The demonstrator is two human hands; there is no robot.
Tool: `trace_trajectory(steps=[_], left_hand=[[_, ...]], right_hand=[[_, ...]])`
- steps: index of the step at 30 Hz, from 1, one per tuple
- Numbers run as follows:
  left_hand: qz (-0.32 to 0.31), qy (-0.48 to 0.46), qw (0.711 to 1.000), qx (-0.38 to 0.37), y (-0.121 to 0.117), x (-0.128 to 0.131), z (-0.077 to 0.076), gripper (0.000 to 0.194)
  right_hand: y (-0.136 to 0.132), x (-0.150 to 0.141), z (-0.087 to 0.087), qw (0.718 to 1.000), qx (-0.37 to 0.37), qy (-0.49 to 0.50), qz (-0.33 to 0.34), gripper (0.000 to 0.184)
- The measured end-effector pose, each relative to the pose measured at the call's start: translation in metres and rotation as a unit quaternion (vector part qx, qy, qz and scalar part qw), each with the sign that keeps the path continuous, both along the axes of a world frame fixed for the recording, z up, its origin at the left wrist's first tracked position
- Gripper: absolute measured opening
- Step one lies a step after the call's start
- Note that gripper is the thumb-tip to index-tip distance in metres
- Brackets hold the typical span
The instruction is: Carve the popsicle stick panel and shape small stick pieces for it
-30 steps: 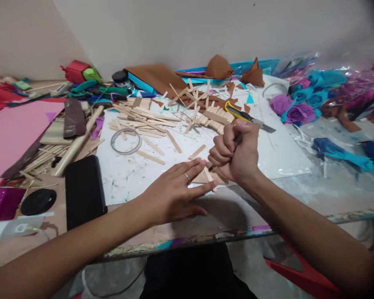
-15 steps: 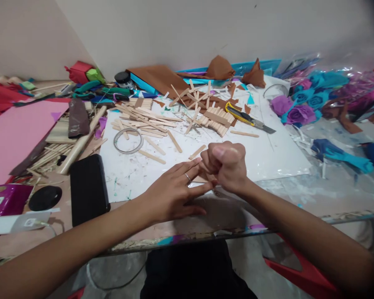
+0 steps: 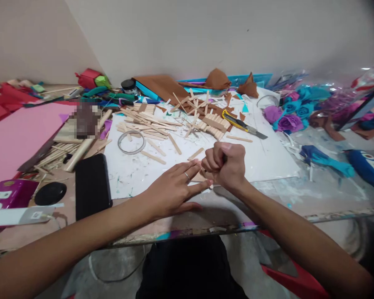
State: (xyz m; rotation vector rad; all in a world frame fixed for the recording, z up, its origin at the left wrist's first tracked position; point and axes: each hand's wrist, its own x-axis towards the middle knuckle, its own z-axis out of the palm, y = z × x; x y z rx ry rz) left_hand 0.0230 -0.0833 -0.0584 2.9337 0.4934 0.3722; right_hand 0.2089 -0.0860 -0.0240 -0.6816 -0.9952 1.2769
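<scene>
My left hand [image 3: 176,187] lies palm down at the front edge of the white board [image 3: 268,164], its fingers stretched out and a ring on one of them. Under its fingertips shows a tan flat piece [image 3: 197,177], mostly covered by both hands. My right hand [image 3: 227,166] is closed in a fist right beside those fingertips, thumb on top. What the fist holds, if anything, is hidden. Just beyond the hands lies a loose craft stick [image 3: 195,154]. A ring of tape [image 3: 131,142] and a pile of craft sticks [image 3: 146,122] are farther back.
A yellow box cutter [image 3: 244,124] lies blade out beside a bundle of sticks [image 3: 213,126]. At the left are a black phone [image 3: 92,187], pink sheets [image 3: 25,135] and a purple device [image 3: 11,194]. Paper flowers [image 3: 289,122] and a blue pouch [image 3: 367,166] are at the right.
My right fist has turned slightly, so more of its curled fingers shows. My left hand stays flat in about the same place. The whole view has shifted a little.
</scene>
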Motion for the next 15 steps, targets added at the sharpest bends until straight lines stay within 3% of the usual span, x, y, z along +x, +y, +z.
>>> trace_trajectory(steps=[3, 5, 12, 15], left_hand=[[0.003, -0.004, 1.000, 0.006, 0.000, 0.000, -0.001, 0.063], [0.003, -0.006, 1.000, 0.006, 0.000, 0.000, -0.002, 0.064], [0.002, -0.003, 1.000, -0.005, 0.002, 0.000, -0.002, 0.060], [-0.004, -0.027, 1.000, 0.000, 0.003, -0.001, -0.005, 0.059]], right_hand=[[-0.003, 0.005, 0.021, 0.996, 0.070, 0.051, 0.003, 0.059], [-0.004, 0.008, 0.026, 0.993, 0.094, 0.066, 0.007, 0.058], [-0.002, 0.005, -0.003, 0.998, -0.023, 0.039, 0.046, 0.058], [-0.002, 0.004, -0.005, 0.998, -0.036, 0.038, 0.044, 0.056]])
